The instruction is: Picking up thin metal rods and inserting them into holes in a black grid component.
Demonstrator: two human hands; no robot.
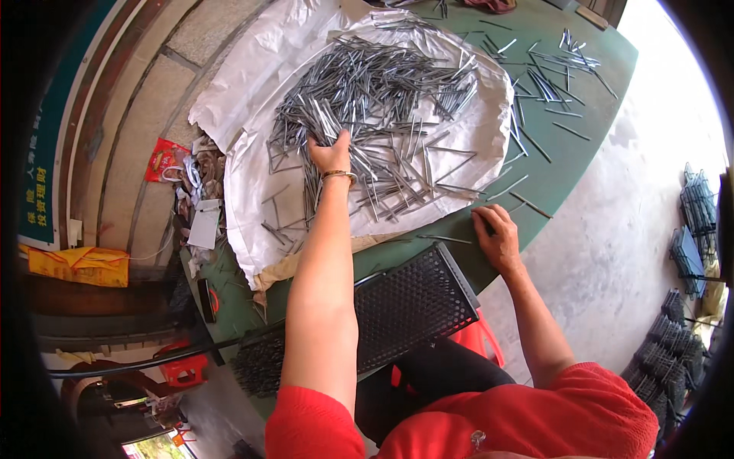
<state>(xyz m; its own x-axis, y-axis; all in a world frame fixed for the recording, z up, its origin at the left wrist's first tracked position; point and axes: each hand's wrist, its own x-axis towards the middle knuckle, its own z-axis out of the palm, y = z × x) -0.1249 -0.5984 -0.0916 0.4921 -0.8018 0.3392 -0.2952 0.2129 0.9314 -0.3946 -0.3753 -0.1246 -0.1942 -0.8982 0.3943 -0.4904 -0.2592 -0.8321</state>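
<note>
My left hand, wearing a bracelet, reaches into a large heap of thin grey metal rods. Its fingers are closed round a bundle of metal rods, partly hidden by the hand. The heap lies on a crumpled white plastic sheet spread over a green table. At the table's near edge rests my right hand, fingers loosely bent and apart, with nothing visible in them. Some loose rods lie just beyond it.
A black perforated metal rack stands against the near table edge, in front of my lap. More rods are scattered at the table's far right. Red packet and scraps sit at left. Stacked black wire racks stand on the floor at right.
</note>
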